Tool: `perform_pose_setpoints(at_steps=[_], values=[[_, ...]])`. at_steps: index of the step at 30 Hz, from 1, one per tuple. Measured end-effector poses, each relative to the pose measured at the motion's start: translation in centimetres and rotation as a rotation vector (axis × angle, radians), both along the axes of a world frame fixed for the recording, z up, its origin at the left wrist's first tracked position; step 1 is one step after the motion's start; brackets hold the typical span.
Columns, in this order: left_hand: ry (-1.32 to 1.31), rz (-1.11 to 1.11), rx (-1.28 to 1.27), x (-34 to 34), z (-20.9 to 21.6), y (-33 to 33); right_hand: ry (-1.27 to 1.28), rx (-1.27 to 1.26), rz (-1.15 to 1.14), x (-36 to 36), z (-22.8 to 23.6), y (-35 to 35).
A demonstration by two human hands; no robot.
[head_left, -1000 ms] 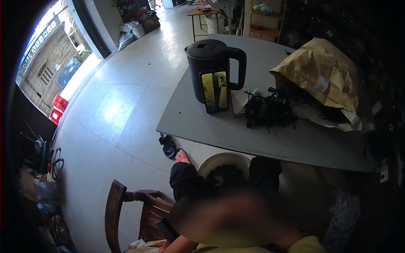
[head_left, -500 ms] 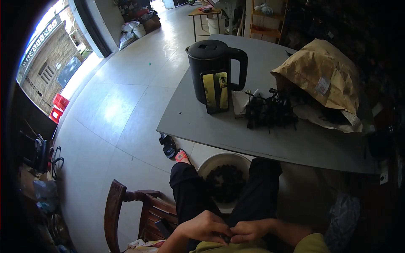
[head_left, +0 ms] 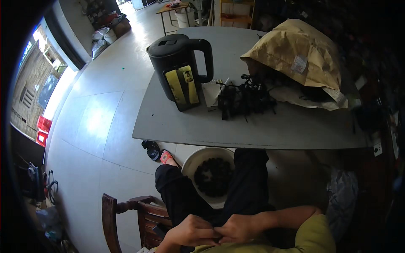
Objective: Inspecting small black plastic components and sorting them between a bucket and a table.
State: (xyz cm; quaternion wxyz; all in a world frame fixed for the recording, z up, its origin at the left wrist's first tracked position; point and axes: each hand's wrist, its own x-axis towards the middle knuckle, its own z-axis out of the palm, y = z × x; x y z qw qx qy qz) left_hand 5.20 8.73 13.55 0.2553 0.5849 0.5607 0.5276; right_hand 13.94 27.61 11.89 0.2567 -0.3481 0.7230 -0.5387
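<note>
Low in front of my body, above my lap, my left hand (head_left: pixel 193 230) and my right hand (head_left: pixel 241 227) meet fingertip to fingertip. Both are closed in a pinch, and whatever lies between the fingers is mostly hidden; only a small dark spot shows there. Between my legs, a pale round basin (head_left: pixel 188 164) stands on the floor, with many small black pieces (head_left: pixel 214 176) inside. On the grey table (head_left: pixel 194 130) beyond lies a tangled bunch of thin black parts (head_left: pixel 244 101).
A black electric kettle (head_left: pixel 168 55) stands on the table behind a black and yellow box (head_left: pixel 182 89). To the right, a crumpled brown paper bag (head_left: pixel 295 55) lies with its mouth toward me. A wooden chair (head_left: pixel 110 223) is at my left; a grey plastic bag (head_left: pixel 342 198) hangs at right.
The view has turned, so the table and basin appear further left. My hands stay together, fingers drawn closer; the small dark piece seen between them before is now almost covered.
</note>
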Motion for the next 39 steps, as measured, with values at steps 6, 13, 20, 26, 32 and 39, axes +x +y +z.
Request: perform_pose_setpoints(at_steps=[6, 13, 20, 26, 32, 39], values=[[-0.105, 0.456, -0.1, -0.5, 0.3, 0.4, 0.408, 0.111, -0.601, -9.2, 2.2, 5.3], [-0.214, 0.376, -0.065, 0.1, -1.7, 1.0, 0.889, 1.104, -1.176, -16.5, -0.6, 12.8], [-0.206, 0.476, -0.064, 3.1, -1.9, -0.9, 0.733, 1.315, -1.037, -18.6, -2.1, 12.0], [-0.312, 0.48, -0.035, 0.9, -2.7, 1.2, 0.369, 0.17, -1.408, -19.9, -5.5, 22.0], [-0.713, 0.717, -0.018, 1.1, -2.7, 0.5, -0.056, -0.884, -1.306, -19.8, 1.9, 15.4], [-0.703, 0.721, 0.012, 0.0, -3.1, 1.2, -0.671, -0.814, -0.879, -7.7, -2.5, 3.3]])
